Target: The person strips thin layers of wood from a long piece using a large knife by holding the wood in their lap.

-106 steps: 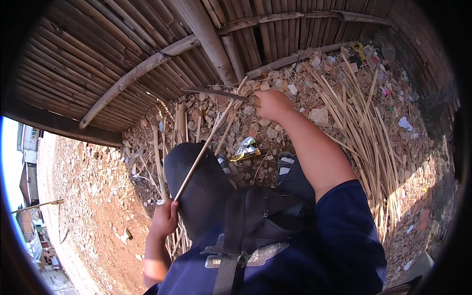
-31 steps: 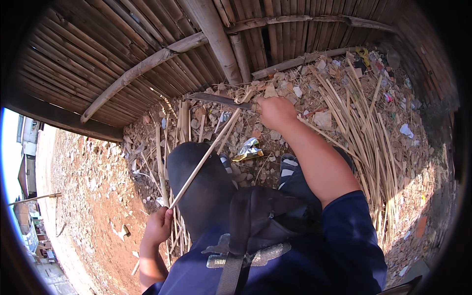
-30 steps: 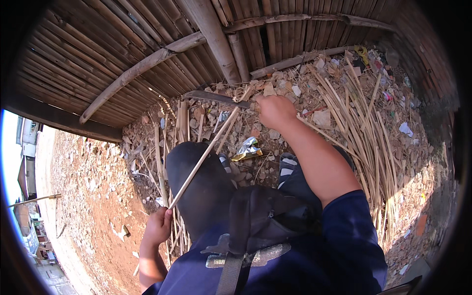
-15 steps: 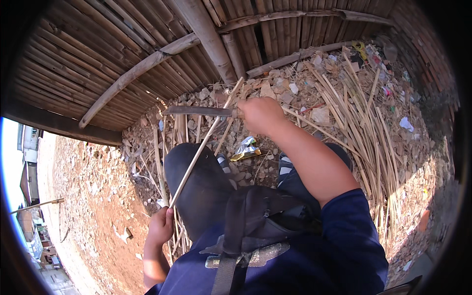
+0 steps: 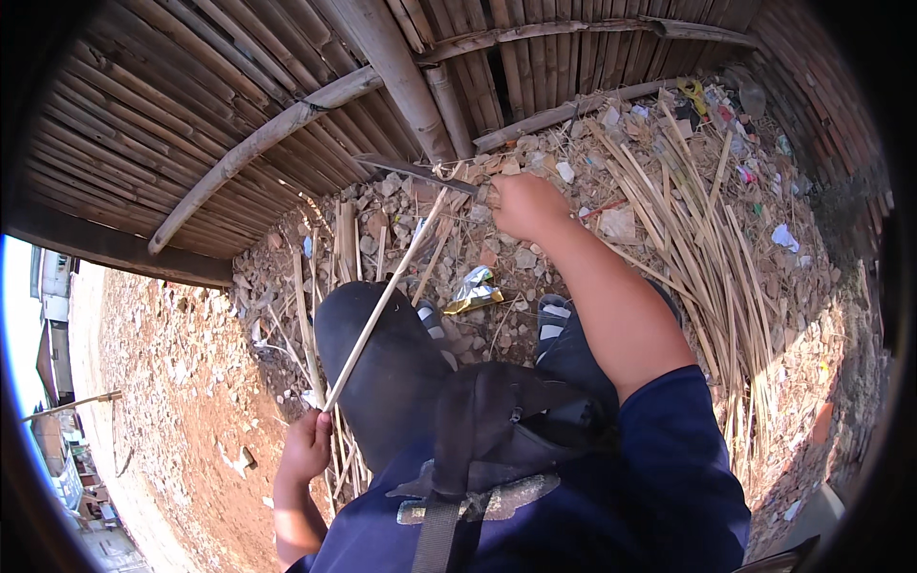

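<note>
My left hand (image 5: 308, 442), low on the left, is closed round the near end of a thin bamboo strip (image 5: 374, 318). The strip slants up across my left knee toward the far right. My right hand (image 5: 528, 206) grips the handle of a machete (image 5: 420, 172), its dark blade pointing left and slightly away. The blade lies at the strip's far tip; I cannot tell whether it touches. Behind that tip, another pale strip (image 5: 441, 234) slants over the rubble.
A heap of bamboo strips (image 5: 712, 258) lies on the right. More strips (image 5: 304, 315) stand by my left knee. A slatted bamboo wall (image 5: 239, 105) with a thick post (image 5: 406, 81) rises ahead. A shiny wrapper (image 5: 473, 291) lies on the stony ground between my feet.
The machete has slid up to the strip's far end, moving away and slightly right with my right hand; its blade tip now tilts farther away. My left hand has hardly moved.
</note>
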{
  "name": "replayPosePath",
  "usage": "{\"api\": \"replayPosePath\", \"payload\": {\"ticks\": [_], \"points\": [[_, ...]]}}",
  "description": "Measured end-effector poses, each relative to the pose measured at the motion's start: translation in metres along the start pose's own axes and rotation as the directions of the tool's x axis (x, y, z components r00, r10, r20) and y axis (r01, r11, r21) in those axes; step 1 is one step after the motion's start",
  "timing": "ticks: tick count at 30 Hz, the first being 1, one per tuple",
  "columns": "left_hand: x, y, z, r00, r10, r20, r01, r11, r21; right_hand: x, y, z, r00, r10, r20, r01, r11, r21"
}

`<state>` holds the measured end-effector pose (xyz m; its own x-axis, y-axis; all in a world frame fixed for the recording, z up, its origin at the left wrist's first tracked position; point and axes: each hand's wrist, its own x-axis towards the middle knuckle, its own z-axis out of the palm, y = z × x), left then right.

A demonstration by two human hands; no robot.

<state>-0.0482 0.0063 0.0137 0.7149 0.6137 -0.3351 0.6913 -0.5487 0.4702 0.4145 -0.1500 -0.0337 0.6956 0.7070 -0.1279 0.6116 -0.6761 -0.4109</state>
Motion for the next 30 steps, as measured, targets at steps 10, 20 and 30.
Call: {"api": "replayPosePath", "payload": {"ticks": [10,20,30], "points": [[0.011,0.005,0.007,1.000,0.003,0.028,-0.002,0.999,-0.049,-0.026,-0.035,-0.003,0.933,-0.339,0.121,0.345,0.938,-0.025],[-0.016,-0.035,0.004,0.999,-0.017,-0.046,0.013,0.997,-0.072,0.018,0.062,-0.012,0.952,0.273,-0.136,-0.274,0.962,0.007],[-0.004,-0.031,0.014,0.991,-0.101,0.085,0.125,0.926,-0.356,0.014,0.026,-0.003,0.957,0.127,-0.259,0.002,0.894,0.448]]}}
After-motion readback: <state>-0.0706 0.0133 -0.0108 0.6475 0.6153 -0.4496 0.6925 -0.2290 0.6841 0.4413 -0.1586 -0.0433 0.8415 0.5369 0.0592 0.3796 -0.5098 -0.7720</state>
